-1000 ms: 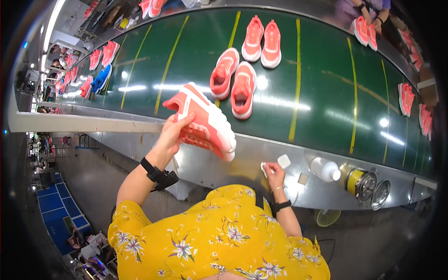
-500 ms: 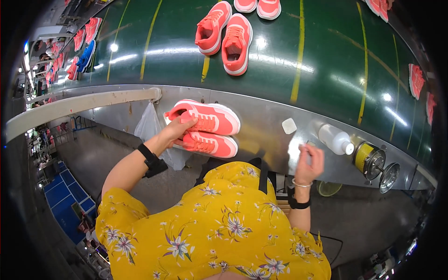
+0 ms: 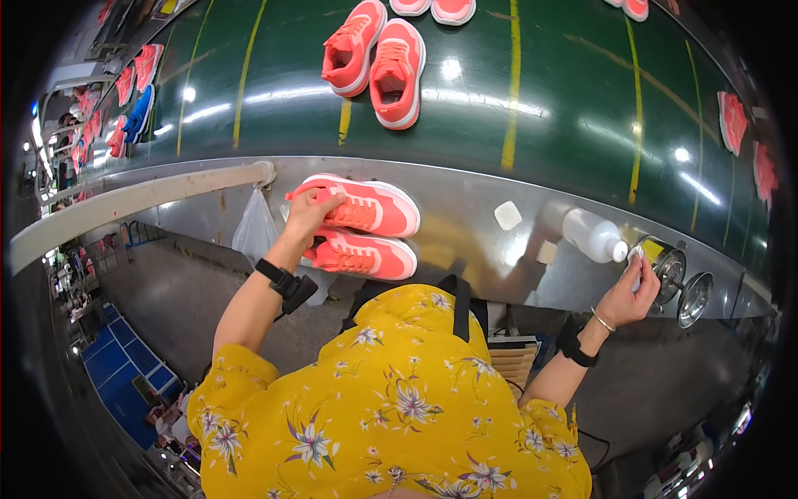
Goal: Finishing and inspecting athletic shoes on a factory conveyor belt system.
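My left hand (image 3: pixel 311 209) grips a coral-pink sneaker (image 3: pixel 374 206) with a white sole at its collar and tongue. The matching sneaker (image 3: pixel 370 256) lies right beside it on the near side, both toes pointing right. Out to the right, my right hand (image 3: pixel 629 297) pinches a small white wad, like cloth or cotton (image 3: pixel 636 254), between thumb and fingers. That wad is close to the cap of a white plastic bottle (image 3: pixel 592 235) lying on its side and to a yellow-labelled metal can (image 3: pixel 661 264).
The steel ledge (image 3: pixel 461 195) borders a green conveyor belt (image 3: pixel 465 137) that carries more coral sneakers (image 3: pixel 396 73) and a blue shoe (image 3: pixel 139 114). Two pale squares (image 3: pixel 508 215) rest on the ledge. A round metal lid (image 3: pixel 695 300), a beige rail (image 3: pixel 141 195) and a hanging plastic bag (image 3: pixel 257 226) are nearby.
My right hand has swung right, from near the pale squares to beside the bottle cap and can. My left hand stays on the sneaker. The view has shifted slightly.
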A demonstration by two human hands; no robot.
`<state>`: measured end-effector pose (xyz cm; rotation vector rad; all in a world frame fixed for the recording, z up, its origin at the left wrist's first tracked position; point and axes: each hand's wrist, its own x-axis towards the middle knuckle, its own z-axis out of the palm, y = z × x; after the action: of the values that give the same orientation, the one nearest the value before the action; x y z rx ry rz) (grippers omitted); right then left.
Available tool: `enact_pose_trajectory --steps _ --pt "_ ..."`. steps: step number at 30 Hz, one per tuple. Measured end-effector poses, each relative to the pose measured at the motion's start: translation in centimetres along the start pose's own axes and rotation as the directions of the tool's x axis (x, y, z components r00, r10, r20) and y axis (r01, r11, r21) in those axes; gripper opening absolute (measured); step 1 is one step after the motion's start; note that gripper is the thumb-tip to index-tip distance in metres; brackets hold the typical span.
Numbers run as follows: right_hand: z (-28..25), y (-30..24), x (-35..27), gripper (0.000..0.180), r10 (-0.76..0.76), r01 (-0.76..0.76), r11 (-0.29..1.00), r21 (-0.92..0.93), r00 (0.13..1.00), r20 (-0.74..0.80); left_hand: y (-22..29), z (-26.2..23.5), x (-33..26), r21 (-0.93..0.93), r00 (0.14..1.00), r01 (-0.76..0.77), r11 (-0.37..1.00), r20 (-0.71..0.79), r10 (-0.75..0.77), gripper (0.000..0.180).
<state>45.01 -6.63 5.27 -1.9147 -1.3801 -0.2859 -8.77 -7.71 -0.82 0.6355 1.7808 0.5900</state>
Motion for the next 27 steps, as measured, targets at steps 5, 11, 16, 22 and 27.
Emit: enact_pose_trajectory --steps 5,11,16,22,27 --pt "0.8 0.7 0.7 0.014 0.019 -0.020 0.998 0.065 1.000 0.010 0.4 1.1 -2.5 -0.174 0.968 -0.141 0.975 0.184 0.173 0.027" --pt "1.7 0.7 0.5 0.014 -0.015 0.008 0.996 0.085 0.997 0.072 -0.5 1.0 -1.7 -0.071 0.940 -0.093 0.993 0.323 0.111 0.027" --pt "1.5 0.4 0.5 0.014 -0.051 0.044 0.995 0.093 0.996 0.069 -0.8 2.4 -1.8 0.086 0.978 -0.065 0.994 0.203 0.047 0.029" --pt "1.6 1.4 -0.1 0.015 -0.092 0.084 0.993 0.083 0.991 0.102 0.0 3.6 -1.5 -0.002 0.979 -0.089 0.996 0.183 0.088 0.029" --pt "1.4 1.5 -0.2 0.014 -0.130 0.128 0.989 0.072 0.991 0.022 0.3 4.6 -1.9 -0.041 0.987 -0.113 0.993 0.114 0.117 0.025"
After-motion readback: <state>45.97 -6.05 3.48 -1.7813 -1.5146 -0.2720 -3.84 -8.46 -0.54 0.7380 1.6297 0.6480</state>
